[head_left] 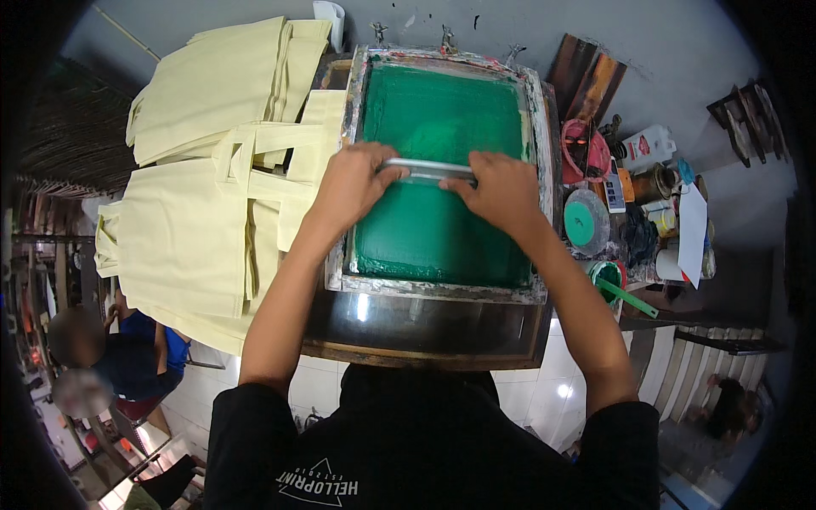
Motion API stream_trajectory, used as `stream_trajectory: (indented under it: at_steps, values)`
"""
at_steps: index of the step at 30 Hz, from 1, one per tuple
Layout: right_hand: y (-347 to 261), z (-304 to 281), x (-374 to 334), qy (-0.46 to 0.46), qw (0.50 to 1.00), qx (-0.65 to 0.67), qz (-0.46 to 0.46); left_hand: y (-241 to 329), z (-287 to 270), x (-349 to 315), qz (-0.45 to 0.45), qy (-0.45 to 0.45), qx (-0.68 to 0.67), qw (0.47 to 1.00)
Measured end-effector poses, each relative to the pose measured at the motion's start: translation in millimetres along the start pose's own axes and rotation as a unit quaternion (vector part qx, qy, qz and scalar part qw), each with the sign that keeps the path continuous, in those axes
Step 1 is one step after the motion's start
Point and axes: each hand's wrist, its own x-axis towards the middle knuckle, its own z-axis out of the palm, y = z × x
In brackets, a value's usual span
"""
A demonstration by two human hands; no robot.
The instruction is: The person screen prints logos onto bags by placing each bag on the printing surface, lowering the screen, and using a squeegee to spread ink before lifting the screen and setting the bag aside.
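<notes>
Squeegee [427, 168] lies across the middle of the green screen [442, 229], both ends gripped: left hand [353, 183] and right hand [501, 191] closed on it. The ink stroke seems under way; the next pull needs even pressure. Bags [195, 221] lie left of the screen.

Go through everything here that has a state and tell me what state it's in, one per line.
Left hand: gripping the metal squeegee bar
Right hand: gripping the same bar
Metal squeegee bar: lying across the screen, mid-frame
Green-inked printing screen: flat down, coated with ink
Cream cloth tote bags: stacked flat, overlapping
Green paint tub: open, stick inside
</notes>
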Motion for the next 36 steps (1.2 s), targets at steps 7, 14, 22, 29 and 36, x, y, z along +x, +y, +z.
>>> stream_trajectory:
  at_steps: [7, 14, 22, 29, 36]
  values:
    - [-52.9, -13.7, -85.5, -0.005, 1.0, 0.006, -0.004, 33.6, -3.9, -92.3, -0.005, -0.03, -0.012, 0.999]
    - [-65.7, -18.3, -116.1, 0.013, 0.999, -0.007, -0.032, 15.9, 12.6, -146.5, 0.043, 0.034, -0.01, 0.998]
    - [-68.4, -81.3, -102.9, 0.141, 0.987, 0.021, -0.069, 12.5, -19.0, -156.7, 0.1, 0.196, 0.06, 0.974]
    - [-52.0, -191.9, 1.7, 0.253, 0.955, -0.089, -0.124, 11.1, -46.5, -74.5, -0.003, 0.228, -0.138, 0.964]
    - [-53.4, -252.5, 75.9, 0.254, 0.966, -0.046, -0.018, -56.7, -21.3, -53.4, -0.204, 0.005, 0.212, 0.956]
